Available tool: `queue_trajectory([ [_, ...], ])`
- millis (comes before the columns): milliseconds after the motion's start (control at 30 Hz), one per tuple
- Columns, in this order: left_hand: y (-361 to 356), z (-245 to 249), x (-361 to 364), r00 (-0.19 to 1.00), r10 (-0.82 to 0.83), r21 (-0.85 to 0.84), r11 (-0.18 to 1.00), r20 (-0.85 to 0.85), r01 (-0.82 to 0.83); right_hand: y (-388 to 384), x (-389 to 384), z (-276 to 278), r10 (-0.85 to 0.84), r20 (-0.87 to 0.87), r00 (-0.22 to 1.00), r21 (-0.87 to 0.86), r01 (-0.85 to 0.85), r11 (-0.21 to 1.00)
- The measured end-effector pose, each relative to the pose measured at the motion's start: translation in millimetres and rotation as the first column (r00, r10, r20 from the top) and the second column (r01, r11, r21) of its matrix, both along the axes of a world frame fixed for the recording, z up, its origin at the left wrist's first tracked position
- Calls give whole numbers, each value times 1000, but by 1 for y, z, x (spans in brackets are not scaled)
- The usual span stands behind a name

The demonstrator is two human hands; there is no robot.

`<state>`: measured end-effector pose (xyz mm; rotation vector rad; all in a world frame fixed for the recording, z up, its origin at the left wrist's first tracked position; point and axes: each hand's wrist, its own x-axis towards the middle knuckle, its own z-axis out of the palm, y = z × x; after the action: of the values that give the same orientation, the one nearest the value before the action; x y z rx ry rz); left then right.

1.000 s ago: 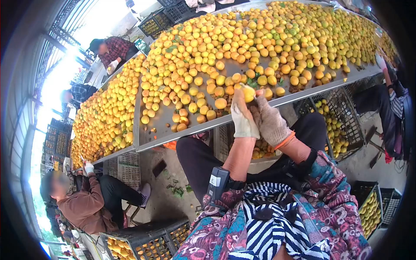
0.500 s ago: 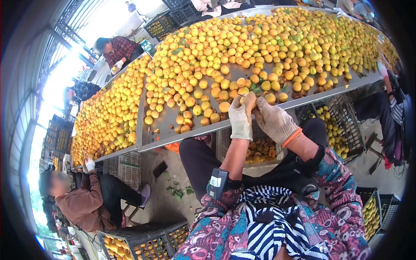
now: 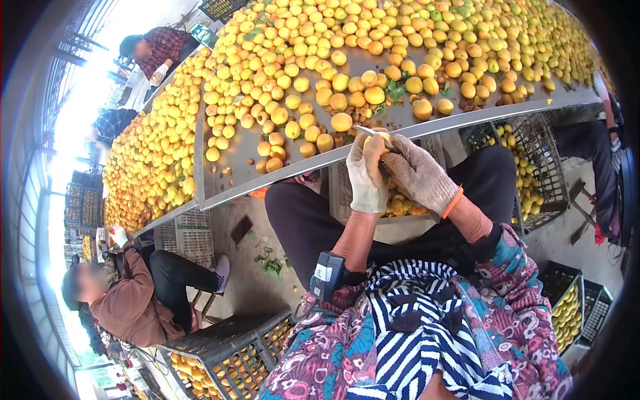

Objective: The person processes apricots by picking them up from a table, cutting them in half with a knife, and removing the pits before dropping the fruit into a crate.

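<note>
My gloved left hand [image 3: 367, 177] holds an apricot [image 3: 380, 137], partly covered by its fingers. My gloved right hand [image 3: 421, 175], with an orange band at the wrist, closes round a small knife. The knife's blade [image 3: 363, 129] points left across the top of the fruit, touching or very near it; the grip hides its handle. Both hands meet just in front of the metal table's rim [image 3: 303, 165]. On the tabletop beyond them lies a loose apricot [image 3: 341, 122], near a large spread of apricots [image 3: 320, 50].
Below the table stand crates with fruit [image 3: 527, 173]. A full black crate [image 3: 227, 360] sits at lower left, another [image 3: 567, 317] at lower right. A person in brown [image 3: 137, 297] sits at left; a person in plaid [image 3: 167, 53] works across the table. Leaves [image 3: 269, 262] litter the floor.
The view has shifted, and my hands have drawn back from over the tabletop to its near edge. The knife blade now shows above the apricot in my left hand.
</note>
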<state>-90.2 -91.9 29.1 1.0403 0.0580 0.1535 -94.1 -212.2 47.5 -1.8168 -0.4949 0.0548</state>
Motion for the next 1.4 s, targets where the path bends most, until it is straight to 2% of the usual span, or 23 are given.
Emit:
queue_trajectory([
  [100, 8, -9, -1, 982, 38, 360, 927, 183, -103, 7, -2, -4, -14, -111, 994, 89, 24, 996],
  [167, 7, -13, -1, 985, 45, 384, 917, 165, -107, 12, -1, -13, -2, -231, 973, 132, 34, 991],
  [300, 6, -8, 0, 981, 57, 412, 902, 185, -130, 11, -2, -3, 1, -209, 978, 89, 18, 996],
  [367, 10, -11, 1, 982, 20, 341, 936, 190, -86, 1, -2, 9, -18, -75, 997, -18, 17, 1000],
  [433, 12, -2, 0, 987, 38, 340, 936, 154, -89, -6, -11, 27, -64, 28, 998, -132, 67, 989],
  [467, 13, 1, 1, 999, -10, 123, 992, 46, 5, -6, -14, 21, -191, 106, 976, -19, 194, 981],
  [500, 17, -1, 5, 1000, -4, 20, 1000, -18, 4, -13, -16, 27, -270, 25, 963, -4, 270, 963],
  [567, 25, -7, 3, 990, -138, 116, 983, -43, 142, -17, -15, 36, -287, -77, 955, -55, 284, 957],
  [633, 7, 5, -5, 992, -95, 227, 967, -80, 111, -9, -11, 32, -237, 44, 970, 105, 232, 967],
  [667, 1, 10, -9, 992, -123, 150, 982, 20, 119, -5, -6, 29, -219, 115, 969, 180, 196, 964],
  [767, 3, 13, -10, 982, -186, 289, 942, 17, 173, -9, 1, 8, -141, 52, 989, 267, 122, 956],
  [800, 2, 16, -11, 982, -172, 349, 927, 73, 136, -8, -3, 14, -45, -27, 999, 329, 52, 943],
  [900, -4, 5, -8, 967, -155, 634, 774, 204, -10, -9, -7, 12, -160, 67, 985, 194, 144, 970],
  [933, -7, 1, -8, 983, -141, 464, 883, 122, 69, -5, -9, 13, -198, 112, 974, 234, 168, 958],
  [1033, -6, 3, -18, 945, -153, 459, 889, 290, 3, 6, 6, -9, -347, -138, 928, 387, 373, 843],
  [1067, -11, 9, -23, 948, -134, 438, 899, 289, -7, 5, 13, -12, -298, -212, 931, 547, 366, 753],
  [1100, -6, 6, -23, 952, -152, 467, 884, 264, 12, 4, 21, -26, -358, -57, 932, 507, 336, 793],
  [1133, 2, 2, -18, 954, -173, 494, 869, 243, 31, -1, 12, -6, -234, -254, 939, 554, 339, 760],
  [1167, 9, 0, -15, 958, -189, 518, 854, 215, 52, -5, 1, 13, -85, -437, 895, 590, 357, 725],
  [1233, 11, 6, -15, 963, -211, 179, 967, 169, 180, -7, 1, 14, -49, -498, 866, 685, 427, 590],
  [1300, 16, 7, -17, 967, -199, 151, 973, 161, 175, -13, -2, 14, -110, -444, 889, 584, 380, 717],
  [1400, 23, 1, -21, 966, -185, 192, 970, 183, 149, -18, -3, 1, -127, -426, 896, 442, 329, 834],
])
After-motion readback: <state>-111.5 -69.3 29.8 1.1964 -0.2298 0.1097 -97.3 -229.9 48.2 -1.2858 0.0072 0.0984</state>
